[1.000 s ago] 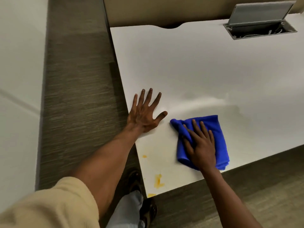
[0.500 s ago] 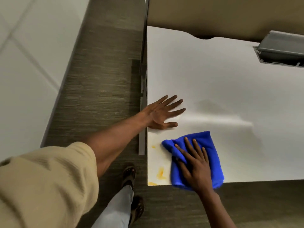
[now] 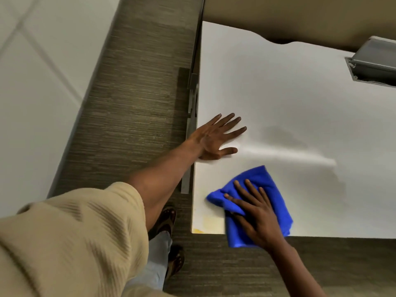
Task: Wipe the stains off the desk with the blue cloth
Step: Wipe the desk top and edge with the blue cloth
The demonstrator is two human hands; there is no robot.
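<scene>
The white desk point(image 3: 289, 99) fills the right side of the head view. Near its front left corner lies the folded blue cloth point(image 3: 270, 185), hanging slightly over the front edge. My right hand point(image 3: 255, 215) presses flat on the cloth with straight, spread fingers. Left of the cloth, at the corner, a faint smeared yellow stain point(image 3: 209, 222) shows, with a small orange spot point(image 3: 196, 230) at the very edge. My left hand point(image 3: 216, 138) rests flat on the desk by its left edge, fingers spread.
A grey cable box point(image 3: 377, 61) with a raised lid is set into the desk at the far right. A beige partition point(image 3: 300, 16) backs the desk. Dark carpet point(image 3: 137, 93) lies to the left and in front. My sandalled feet point(image 3: 169, 236) stand by the corner.
My right hand has slid the cloth left toward the front corner, over the yellow stains, which now look smeared and fainter. The left hand stays flat on the desk.
</scene>
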